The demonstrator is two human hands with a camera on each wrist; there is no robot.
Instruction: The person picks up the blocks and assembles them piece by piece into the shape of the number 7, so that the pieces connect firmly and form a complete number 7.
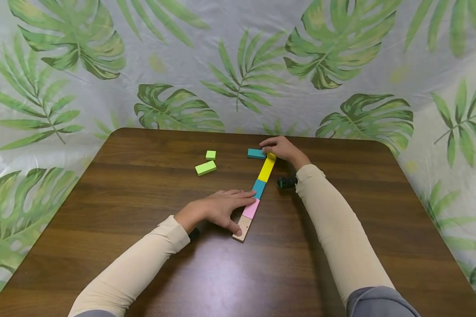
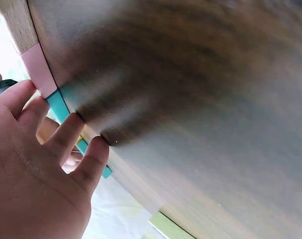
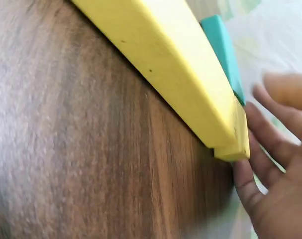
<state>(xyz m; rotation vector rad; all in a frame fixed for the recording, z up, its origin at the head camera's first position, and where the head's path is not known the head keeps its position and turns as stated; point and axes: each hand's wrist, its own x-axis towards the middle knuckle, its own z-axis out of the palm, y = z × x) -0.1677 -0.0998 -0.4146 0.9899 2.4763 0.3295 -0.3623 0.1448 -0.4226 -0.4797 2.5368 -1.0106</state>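
A slanting line of blocks runs away from me on the table: a plain wood block (image 1: pixel 243 225), a pink block (image 1: pixel 251 209), a teal block (image 1: pixel 258 188), a long yellow block (image 1: pixel 267 169) and a small yellow block (image 3: pixel 235 144) at the far end. Another teal block (image 1: pixel 255 153) lies crosswise by that end. My left hand (image 1: pixel 218 209) spreads over the near part, thumb on the wood block and fingertips at the pink and teal ones. At the far end, my right hand (image 1: pixel 283 149) touches the small yellow block with loosely bent fingers.
Left of the line lie a light green block (image 1: pixel 205 168) and a smaller light green block (image 1: pixel 210 155). The brown wooden table (image 1: pixel 143 185) ends at the back against a leaf-patterned cloth (image 1: pixel 254 114).
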